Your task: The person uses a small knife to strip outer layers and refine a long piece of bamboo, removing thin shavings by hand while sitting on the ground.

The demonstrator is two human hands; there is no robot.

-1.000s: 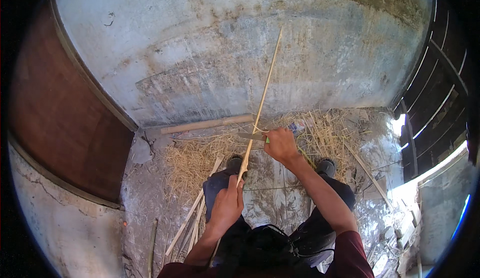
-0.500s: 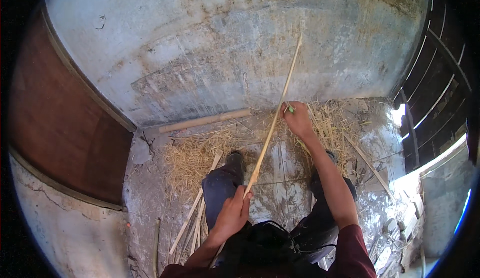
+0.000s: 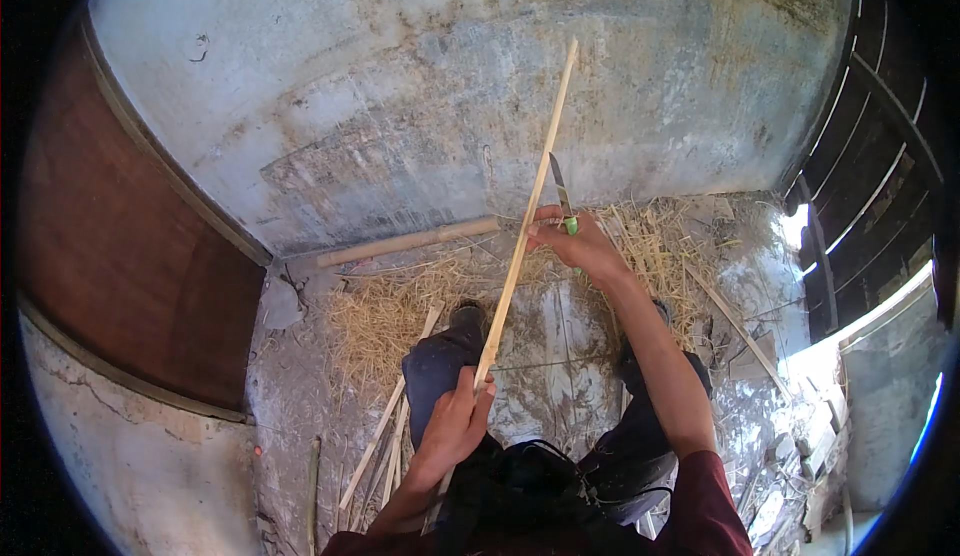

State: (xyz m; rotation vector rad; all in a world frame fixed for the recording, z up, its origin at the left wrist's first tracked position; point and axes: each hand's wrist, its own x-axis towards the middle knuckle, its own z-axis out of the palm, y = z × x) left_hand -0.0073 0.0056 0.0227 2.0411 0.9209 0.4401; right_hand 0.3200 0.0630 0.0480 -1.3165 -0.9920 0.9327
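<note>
My left hand (image 3: pixel 455 418) grips the near end of a long thin bamboo strip (image 3: pixel 530 201) that slants up and away toward the wall. My right hand (image 3: pixel 577 246) is stretched forward and holds a small knife (image 3: pixel 562 191) with a green handle; its blade points up beside the strip, about halfway along it. Both hands are above my legs and the floor.
A pile of straw-like shavings (image 3: pixel 385 316) covers the floor by a grey plastered wall (image 3: pixel 420 106). A thick bamboo pole (image 3: pixel 405 242) lies along the wall's foot. Several split strips (image 3: pixel 385 426) lie at my left, another strip (image 3: pixel 735 321) at the right. A dark slatted gate (image 3: pixel 880 156) stands right.
My right hand has pulled back down the strip from near its far end toward the middle, the knife blade now standing upright. The strip has tilted steeper; my left hand keeps its hold.
</note>
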